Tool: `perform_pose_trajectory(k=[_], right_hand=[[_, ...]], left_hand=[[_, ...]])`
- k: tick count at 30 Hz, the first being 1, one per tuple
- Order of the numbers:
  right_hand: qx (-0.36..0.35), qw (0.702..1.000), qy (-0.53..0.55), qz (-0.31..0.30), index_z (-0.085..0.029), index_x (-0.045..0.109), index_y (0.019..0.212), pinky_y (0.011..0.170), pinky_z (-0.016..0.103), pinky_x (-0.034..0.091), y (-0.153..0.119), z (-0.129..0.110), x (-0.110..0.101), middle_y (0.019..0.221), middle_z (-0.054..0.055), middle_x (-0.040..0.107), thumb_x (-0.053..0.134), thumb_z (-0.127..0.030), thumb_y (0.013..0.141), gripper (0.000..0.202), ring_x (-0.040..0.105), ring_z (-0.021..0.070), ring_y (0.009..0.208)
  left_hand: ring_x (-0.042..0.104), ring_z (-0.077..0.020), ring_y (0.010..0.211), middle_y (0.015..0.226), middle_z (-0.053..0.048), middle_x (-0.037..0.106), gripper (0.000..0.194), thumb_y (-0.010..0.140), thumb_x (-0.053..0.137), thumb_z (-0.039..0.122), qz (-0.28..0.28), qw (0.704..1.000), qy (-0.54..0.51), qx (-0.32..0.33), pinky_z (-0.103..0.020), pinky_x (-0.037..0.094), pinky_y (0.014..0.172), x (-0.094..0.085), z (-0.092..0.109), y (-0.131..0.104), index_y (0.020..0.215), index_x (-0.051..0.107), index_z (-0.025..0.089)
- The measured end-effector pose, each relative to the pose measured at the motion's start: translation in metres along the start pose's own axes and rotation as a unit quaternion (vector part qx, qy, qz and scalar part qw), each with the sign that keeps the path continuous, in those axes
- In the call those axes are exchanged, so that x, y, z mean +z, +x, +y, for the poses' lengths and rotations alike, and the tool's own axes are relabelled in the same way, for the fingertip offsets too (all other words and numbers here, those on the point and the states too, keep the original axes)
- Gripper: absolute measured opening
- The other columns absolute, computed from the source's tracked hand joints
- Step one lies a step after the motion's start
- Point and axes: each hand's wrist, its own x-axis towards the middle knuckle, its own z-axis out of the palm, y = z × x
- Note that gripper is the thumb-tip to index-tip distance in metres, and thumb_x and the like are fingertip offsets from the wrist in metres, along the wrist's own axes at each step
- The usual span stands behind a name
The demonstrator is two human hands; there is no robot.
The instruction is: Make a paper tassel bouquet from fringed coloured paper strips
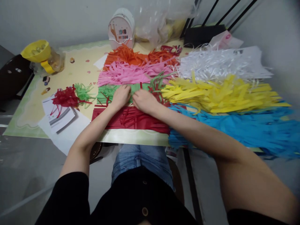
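Both of my hands are close together over a pile of green paper strips (106, 90) on the table. My left hand (121, 96) is closed, its fingertips curled down into the green strips. Beside it my right hand (143, 100) is closed in the same way, also at the green strips; the exact pinch points are hidden under the fingers. A short red strip stands up just beyond the right hand. Nearer to me lies a pile of dark red paper strips (140, 120), under my wrists. Pink paper strips (131, 73) and orange paper strips (140, 59) lie behind the green ones.
White strips (211, 64), yellow strips (217, 95) and blue strips (239, 128) spread out to the right. Leftward, a red and green tassel bundle (67, 96) rests on papers (62, 120). A yellow cup (37, 51) and a white tub (122, 28) stand farther back.
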Motion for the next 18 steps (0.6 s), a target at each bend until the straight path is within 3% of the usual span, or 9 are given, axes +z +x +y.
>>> perform_pose_trajectory(k=[2,6,9,12,15,18], right_hand=[[-0.01,1.0,-0.002,-0.025,0.009,0.065,0.138,0.116,0.047,0.041,-0.003,-0.013,0.009,0.14,0.034,0.065,0.028,-0.013,0.103,0.055,0.059,0.0373,0.132],[0.037,0.999,0.003,-0.036,0.014,0.044,0.156,0.123,0.055,0.036,0.003,-0.025,0.022,0.162,0.038,0.046,0.037,-0.022,0.103,0.065,0.043,0.0427,0.152],[0.084,0.995,0.015,-0.048,0.007,0.044,0.16,0.119,0.063,0.04,0.009,-0.028,0.022,0.168,0.036,0.04,0.037,-0.031,0.106,0.067,0.036,0.0485,0.157],[0.104,0.993,0.027,-0.052,0.001,0.052,0.156,0.115,0.064,0.044,0.012,-0.03,0.015,0.163,0.036,0.046,0.035,-0.037,0.107,0.064,0.04,0.0494,0.153],[0.111,0.992,0.034,-0.058,-0.008,0.053,0.159,0.109,0.065,0.048,0.015,-0.033,0.006,0.155,0.034,0.054,0.041,-0.037,0.105,0.062,0.05,0.0478,0.142],[0.126,0.989,0.037,-0.075,-0.021,0.057,0.158,0.102,0.068,0.052,0.018,-0.037,-0.002,0.161,0.027,0.05,0.043,-0.039,0.104,0.059,0.049,0.049,0.141]], left_hand=[[0.065,-0.032,0.121,0.127,-0.021,0.071,0.031,0.093,0.047,0.01,0.026,1.0,-0.006,-0.017,-0.041,0.049,0.103,-0.004,0.005,0.002,0.117,0.067,0.014],[0.065,-0.0315,0.123,0.126,-0.02,0.072,0.034,0.095,0.044,0.006,0.06,0.998,-0.006,-0.019,-0.04,0.047,0.104,-0.018,0.019,0.011,0.121,0.064,0.013],[0.066,-0.0297,0.123,0.124,-0.019,0.073,0.032,0.099,0.043,0.005,0.067,0.998,-0.012,-0.015,-0.038,0.044,0.105,-0.031,0.032,0.025,0.125,0.061,0.012],[0.064,-0.019,0.117,0.12,-0.009,0.072,0.03,0.104,0.044,0.009,0.088,0.994,-0.015,-0.057,-0.03,0.043,0.104,-0.048,0.047,0.05,0.131,0.055,0.015],[0.063,-0.0172,0.108,0.118,-0.005,0.072,0.031,0.102,0.049,0.01,0.134,0.986,-0.008,-0.101,-0.031,0.046,0.098,-0.078,0.057,0.086,0.13,0.053,0.021],[0.064,-0.0205,0.117,0.128,-0.007,0.071,0.029,0.101,0.05,0.009,0.176,0.976,0.015,-0.124,-0.037,0.049,0.1,-0.124,0.057,0.119,0.126,0.056,0.023]])
